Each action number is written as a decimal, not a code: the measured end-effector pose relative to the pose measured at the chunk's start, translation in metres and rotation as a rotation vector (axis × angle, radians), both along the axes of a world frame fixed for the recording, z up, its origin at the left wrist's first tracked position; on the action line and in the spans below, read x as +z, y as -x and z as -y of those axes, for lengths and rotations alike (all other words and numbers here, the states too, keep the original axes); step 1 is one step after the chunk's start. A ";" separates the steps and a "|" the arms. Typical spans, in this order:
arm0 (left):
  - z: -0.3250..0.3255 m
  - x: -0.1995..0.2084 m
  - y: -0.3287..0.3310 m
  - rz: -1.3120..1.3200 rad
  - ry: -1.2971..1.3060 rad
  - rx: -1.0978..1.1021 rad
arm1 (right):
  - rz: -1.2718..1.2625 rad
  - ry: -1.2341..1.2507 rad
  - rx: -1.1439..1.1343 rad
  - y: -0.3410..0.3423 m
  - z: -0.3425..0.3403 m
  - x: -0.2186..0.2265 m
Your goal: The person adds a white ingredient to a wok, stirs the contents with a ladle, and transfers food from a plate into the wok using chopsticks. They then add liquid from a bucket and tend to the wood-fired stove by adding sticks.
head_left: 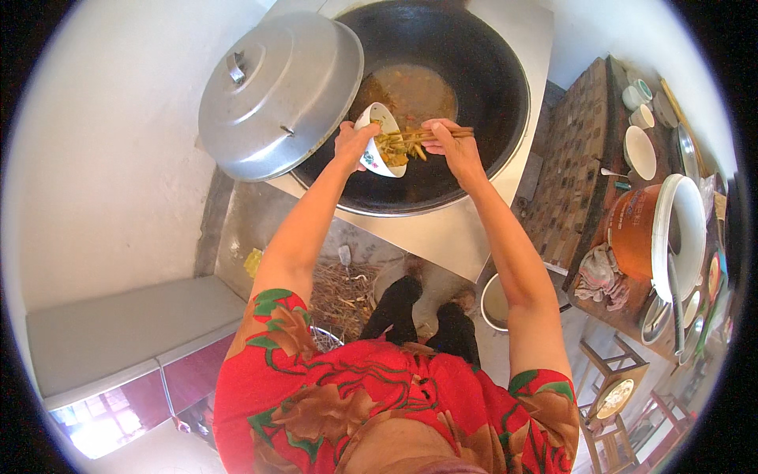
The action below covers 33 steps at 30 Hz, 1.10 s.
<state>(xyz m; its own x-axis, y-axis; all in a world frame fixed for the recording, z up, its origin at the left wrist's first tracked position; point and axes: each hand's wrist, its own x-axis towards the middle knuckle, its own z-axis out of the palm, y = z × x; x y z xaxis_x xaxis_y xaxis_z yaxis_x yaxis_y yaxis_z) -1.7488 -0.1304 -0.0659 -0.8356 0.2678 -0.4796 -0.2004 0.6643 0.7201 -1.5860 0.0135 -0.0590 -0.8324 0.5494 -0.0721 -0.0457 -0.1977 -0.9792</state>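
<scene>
My left hand (354, 145) grips a white bowl (387, 167) with a flower pattern, tilted toward the right over a large black wok (482, 87). Yellow-green chopped food (392, 148) lies in the bowl. Wooden chopsticks (426, 135) are pinched in my right hand (453, 147), their tips in the food at the bowl's mouth. Brownish broth (414, 91) with bits in it fills the bottom of the wok, beyond the bowl. A big domed metal lid (276, 87) leans on the wok's left rim.
At right, a brick-sided counter (572, 158) carries an orange bucket (636, 225), a crumpled cloth (600, 276), several bowls (639, 152) and plates. Straw and twigs (339, 300) lie on the floor by my feet. A pale basin (496, 304) stands below my right forearm.
</scene>
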 end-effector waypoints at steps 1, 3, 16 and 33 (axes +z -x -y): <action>0.001 0.001 0.001 0.018 -0.039 -0.007 | -0.106 0.064 -0.002 -0.003 0.006 0.005; 0.007 0.003 0.005 0.055 -0.115 -0.018 | -0.181 0.188 0.079 -0.008 0.019 0.006; 0.008 0.040 -0.003 0.210 -0.272 -0.027 | -0.284 -0.323 -0.020 0.005 0.060 -0.014; 0.003 0.018 -0.008 -0.074 -0.066 -0.061 | -0.101 0.188 -0.029 -0.023 0.003 -0.021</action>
